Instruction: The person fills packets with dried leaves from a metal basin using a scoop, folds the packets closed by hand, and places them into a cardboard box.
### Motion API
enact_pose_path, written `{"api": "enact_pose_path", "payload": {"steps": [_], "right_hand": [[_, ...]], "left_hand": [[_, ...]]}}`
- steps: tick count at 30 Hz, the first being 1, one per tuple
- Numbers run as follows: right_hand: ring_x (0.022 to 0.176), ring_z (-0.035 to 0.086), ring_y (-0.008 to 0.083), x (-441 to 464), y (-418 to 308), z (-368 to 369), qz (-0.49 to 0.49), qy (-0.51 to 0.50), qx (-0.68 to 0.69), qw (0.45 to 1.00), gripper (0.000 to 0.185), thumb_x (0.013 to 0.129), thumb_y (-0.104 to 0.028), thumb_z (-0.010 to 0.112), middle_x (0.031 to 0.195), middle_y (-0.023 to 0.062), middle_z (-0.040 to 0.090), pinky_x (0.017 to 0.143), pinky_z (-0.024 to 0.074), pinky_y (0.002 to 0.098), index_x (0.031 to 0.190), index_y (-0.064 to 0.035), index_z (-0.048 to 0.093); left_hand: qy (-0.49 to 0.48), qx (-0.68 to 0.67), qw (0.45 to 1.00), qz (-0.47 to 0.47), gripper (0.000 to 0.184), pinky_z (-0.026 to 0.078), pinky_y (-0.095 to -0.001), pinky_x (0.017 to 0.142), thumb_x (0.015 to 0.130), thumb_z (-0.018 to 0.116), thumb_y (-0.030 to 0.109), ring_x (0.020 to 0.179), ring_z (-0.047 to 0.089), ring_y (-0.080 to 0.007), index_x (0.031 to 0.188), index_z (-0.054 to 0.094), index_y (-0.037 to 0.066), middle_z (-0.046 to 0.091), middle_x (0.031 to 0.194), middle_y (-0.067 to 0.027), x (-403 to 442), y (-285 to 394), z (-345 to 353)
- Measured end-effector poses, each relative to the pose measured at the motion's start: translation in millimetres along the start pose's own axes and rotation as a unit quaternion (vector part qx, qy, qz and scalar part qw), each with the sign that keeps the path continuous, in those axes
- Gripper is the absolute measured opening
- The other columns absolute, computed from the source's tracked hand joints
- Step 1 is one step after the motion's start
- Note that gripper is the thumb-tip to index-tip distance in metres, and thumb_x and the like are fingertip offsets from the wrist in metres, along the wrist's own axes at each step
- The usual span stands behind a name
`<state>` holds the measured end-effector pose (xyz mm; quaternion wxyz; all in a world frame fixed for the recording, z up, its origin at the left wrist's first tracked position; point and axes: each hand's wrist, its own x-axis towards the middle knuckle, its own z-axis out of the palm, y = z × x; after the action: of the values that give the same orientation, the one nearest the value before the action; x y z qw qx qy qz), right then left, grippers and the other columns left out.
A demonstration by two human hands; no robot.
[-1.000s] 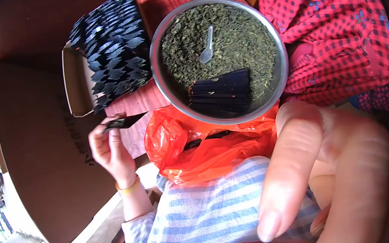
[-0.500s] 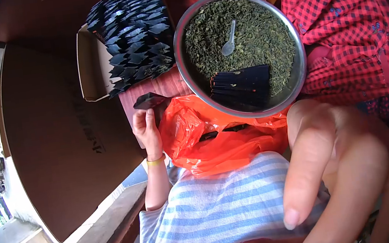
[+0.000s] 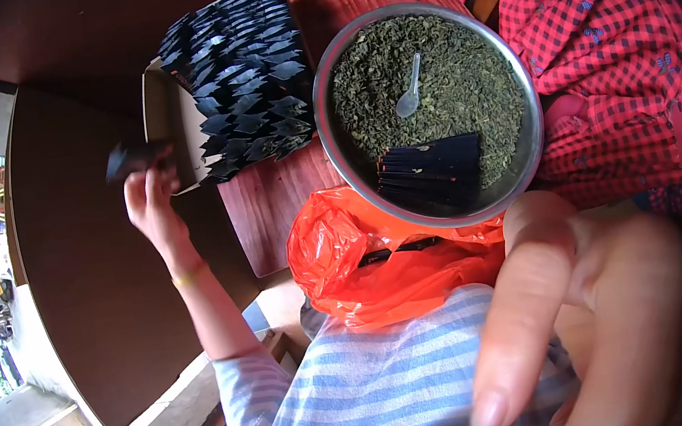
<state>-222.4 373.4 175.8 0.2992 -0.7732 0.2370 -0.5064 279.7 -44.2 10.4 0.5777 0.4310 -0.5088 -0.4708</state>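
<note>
My left hand (image 3: 158,211) is raised at the left, its fingers pinched on a small black packet (image 3: 127,160) that is blurred by motion. Beside it, filled rows of black packets (image 3: 240,71) stand in a shallow cardboard box (image 3: 159,120). My right hand (image 3: 617,280) looms large close to the camera at the lower right, fingers stretched out and apart, with nothing visible in them. Beyond it a steel bowl (image 3: 529,93) contains dried green leaves (image 3: 460,68), a clear plastic spoon (image 3: 410,100) and a stack of flat black packets (image 3: 432,168).
An orange plastic bag (image 3: 351,289) lies bunched in front of the bowl, with something dark inside. The red wooden table (image 3: 261,223) carries box and bowl. A big brown cardboard panel (image 3: 99,271) rises at left. Red checked cloth (image 3: 617,82) hangs at right.
My left hand has moved left and up with the black packet, from beside the orange bag to the cardboard box's near left corner. My right hand has shifted slightly.
</note>
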Motion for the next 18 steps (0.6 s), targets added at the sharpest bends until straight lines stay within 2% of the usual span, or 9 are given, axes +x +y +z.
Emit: {"api": "enact_pose_path", "payload": {"steps": [2, 5, 6, 8, 9, 12, 13, 15, 18], "right_hand": [[0.082, 0.062, 0.0152, 97.6, 50.7, 43.2, 0.003, -0.002, 0.01, 1.0, 0.011, 0.09, -0.019, 0.066, 0.086, 0.0047, 0.068, 0.067, 0.0462, 0.0285, 0.082, -0.0112, 0.064], [0.082, 0.062, 0.0151, 153.0, 90.1, 79.2, 0.016, 0.033, 0.03, 0.999, 0.011, 0.09, -0.019, 0.066, 0.086, 0.0046, 0.068, 0.067, 0.0461, 0.0285, 0.083, -0.0115, 0.065], [0.082, 0.062, 0.0151, 112.4, 90.2, 52.7, 0.02, 0.06, 0.048, 0.997, 0.01, 0.09, -0.019, 0.066, 0.086, 0.0046, 0.068, 0.067, 0.0461, 0.0285, 0.083, -0.0116, 0.065], [0.082, 0.062, 0.0151, 94.0, 83.1, 62.6, 0.006, 0.083, 0.07, 0.994, 0.01, 0.09, -0.019, 0.067, 0.086, 0.0045, 0.068, 0.067, 0.046, 0.0286, 0.083, -0.0117, 0.065], [0.082, 0.062, 0.0151, 183.2, 104.0, 121.4, -0.009, 0.076, 0.065, 0.995, 0.01, 0.09, -0.019, 0.067, 0.086, 0.0045, 0.068, 0.067, 0.046, 0.0286, 0.083, -0.0118, 0.065], [0.075, 0.063, 0.0163, 180.1, 138.8, 117.0, -0.077, 0.062, 0.081, 0.992, 0.01, 0.09, -0.019, 0.069, 0.083, 0.0044, 0.069, 0.066, 0.0462, 0.028, 0.083, -0.013, 0.065], [0.075, 0.063, 0.0163, 175.7, 145.7, 121.0, -0.081, 0.059, 0.079, 0.992, 0.01, 0.09, -0.019, 0.069, 0.083, 0.0044, 0.069, 0.066, 0.0462, 0.028, 0.083, -0.013, 0.065], [0.066, 0.065, 0.0222, 169.5, 153.1, 128.2, -0.063, 0.149, 0.082, 0.983, 0.017, 0.089, -0.016, 0.063, 0.083, 0.0123, 0.07, 0.058, 0.0521, 0.0297, 0.08, -0.0029, 0.068], [0.066, 0.065, 0.0201, 165.9, 157.5, 128.0, -0.046, 0.141, 0.07, 0.986, 0.016, 0.089, -0.015, 0.062, 0.083, 0.0105, 0.07, 0.056, 0.0507, 0.0291, 0.079, -0.0035, 0.067]], "left_hand": [[-0.035, 0.016, 0.999, -0.027, 0.005, 0.054, -0.0258, 0.063, 0.093, 0.061, 0.005, 0.078, 0.068, -0.0144, 0.092, 0.056, 0.007, 0.069, 0.093, -0.0096, 42.0, -20.1, 2.4], [-0.094, 0.068, 0.991, -0.07, 0.005, 0.055, -0.0269, 0.063, 0.092, 0.062, 0.006, 0.075, 0.068, -0.0154, 0.089, 0.058, 0.007, 0.066, 0.085, -0.0057, 88.4, -50.8, 19.2], [-0.112, 0.107, 0.985, -0.076, 0.007, 0.056, -0.027, 0.065, 0.093, 0.062, 0.006, 0.072, 0.067, -0.0154, 0.087, 0.059, 0.006, 0.064, 0.082, -0.0044, 100.6, -62.0, 17.6], [-0.121, 0.137, 0.976, -0.12, 0.006, 0.056, -0.0282, 0.065, 0.092, 0.063, 0.007, 0.074, 0.068, -0.0157, 0.087, 0.058, 0.006, 0.066, 0.082, -0.0044, 109.0, -68.2, 24.6], [-0.122, 0.135, 0.972, -0.151, 0.006, 0.056, -0.0293, 0.064, 0.091, 0.063, 0.007, 0.075, 0.069, -0.0161, 0.087, 0.058, 0.007, 0.067, 0.082, -0.0044, 117.6, -72.0, 38.8], [-0.112, 0.147, 0.97, -0.158, 0.005, 0.057, -0.0312, 0.064, 0.091, 0.062, 0.006, 0.074, 0.068, -0.0165, 0.088, 0.058, 0.007, 0.067, 0.082, -0.0047, 129.3, -85.8, 46.9], [-0.109, 0.154, 0.968, -0.164, 0.005, 0.058, -0.0322, 0.065, 0.091, 0.061, 0.005, 0.074, 0.068, -0.0168, 0.088, 0.058, 0.006, 0.067, 0.082, -0.0048, 132.6, -90.1, 48.8], [-0.099, 0.15, 0.968, -0.175, 0.004, 0.058, -0.0329, 0.064, 0.091, 0.061, 0.005, 0.074, 0.068, -0.0172, 0.088, 0.058, 0.007, 0.067, 0.082, -0.0052, 137.5, -97.7, 50.9], [-0.082, 0.142, 0.966, -0.201, 0.004, 0.058, -0.0344, 0.062, 0.092, 0.06, 0.004, 0.073, 0.067, -0.0182, 0.09, 0.059, 0.007, 0.066, 0.084, -0.0059, 143.8, -103.5, 50.7]]}}
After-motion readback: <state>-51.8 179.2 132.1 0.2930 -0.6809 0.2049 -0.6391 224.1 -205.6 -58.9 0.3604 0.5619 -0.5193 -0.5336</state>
